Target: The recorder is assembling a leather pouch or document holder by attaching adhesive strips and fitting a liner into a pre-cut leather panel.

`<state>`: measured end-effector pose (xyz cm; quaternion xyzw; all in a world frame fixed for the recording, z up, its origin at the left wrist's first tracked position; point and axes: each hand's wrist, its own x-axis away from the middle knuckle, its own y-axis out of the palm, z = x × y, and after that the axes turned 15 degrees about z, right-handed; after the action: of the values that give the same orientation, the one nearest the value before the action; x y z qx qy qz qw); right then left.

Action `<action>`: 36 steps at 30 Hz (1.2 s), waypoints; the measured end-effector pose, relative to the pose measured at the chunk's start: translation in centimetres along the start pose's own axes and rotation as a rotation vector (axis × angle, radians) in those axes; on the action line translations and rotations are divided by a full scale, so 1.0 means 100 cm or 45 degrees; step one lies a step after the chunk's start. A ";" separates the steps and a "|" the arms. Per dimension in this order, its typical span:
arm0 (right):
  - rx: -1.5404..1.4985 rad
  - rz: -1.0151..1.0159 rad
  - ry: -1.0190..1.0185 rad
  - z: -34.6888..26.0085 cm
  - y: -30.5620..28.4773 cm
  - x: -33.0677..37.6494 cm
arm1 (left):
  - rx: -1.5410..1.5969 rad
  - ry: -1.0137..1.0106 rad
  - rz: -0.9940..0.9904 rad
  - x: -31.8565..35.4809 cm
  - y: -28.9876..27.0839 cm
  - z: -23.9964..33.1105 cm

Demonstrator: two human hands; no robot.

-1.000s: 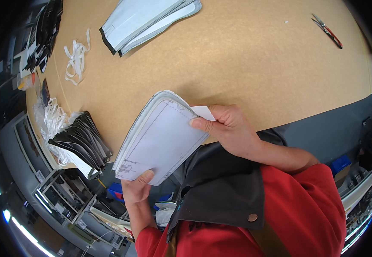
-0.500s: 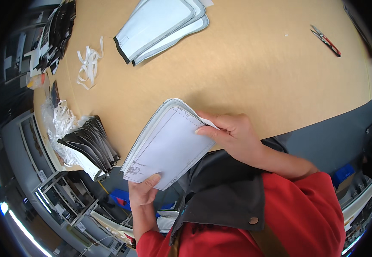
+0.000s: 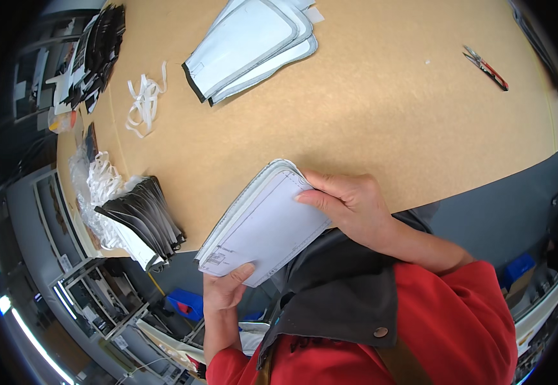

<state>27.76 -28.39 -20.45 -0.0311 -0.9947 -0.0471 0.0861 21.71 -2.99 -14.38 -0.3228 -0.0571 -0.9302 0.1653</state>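
A thin stack of white panels (image 3: 263,221) with rounded corners, grey edging and printed outlines is held up before my body, at the table's near edge. My left hand (image 3: 226,287) grips its lower left end, thumb on top and fingers hidden underneath. At the upper right corner, my right hand (image 3: 349,204) pinches the layers between thumb and fingers. Left of the stack stands a bundle of dark-edged panels (image 3: 144,218), beside a heap of white tape (image 3: 104,179).
More white panels (image 3: 247,48) with dark ends lie fanned at the far side of the tan table (image 3: 382,115). Thread snips (image 3: 486,68) with red handles lie far right. A loose white ribbon (image 3: 144,102) and dark pieces (image 3: 98,58) are at the left. Blue bins (image 3: 186,304) stand below.
The held stack and my left hand have shifted slightly right. My right hand keeps its hold at the corner. The table's contents at the left also appear a little further right.
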 end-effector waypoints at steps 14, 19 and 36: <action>-0.187 0.019 0.061 -0.002 -0.005 0.005 | 0.119 0.050 -0.041 0.003 0.001 -0.007; -0.166 -0.152 0.341 -0.012 -0.015 0.009 | 0.197 0.054 -0.021 0.009 0.008 -0.006; 0.258 -0.208 -0.404 -0.065 -0.031 -0.001 | -0.028 0.134 -0.340 0.018 -0.002 0.022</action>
<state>28.69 -32.13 -14.39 0.0516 -0.9946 0.0520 -0.0732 21.62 -2.84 -11.55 -0.2649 -0.0805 -0.9601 0.0394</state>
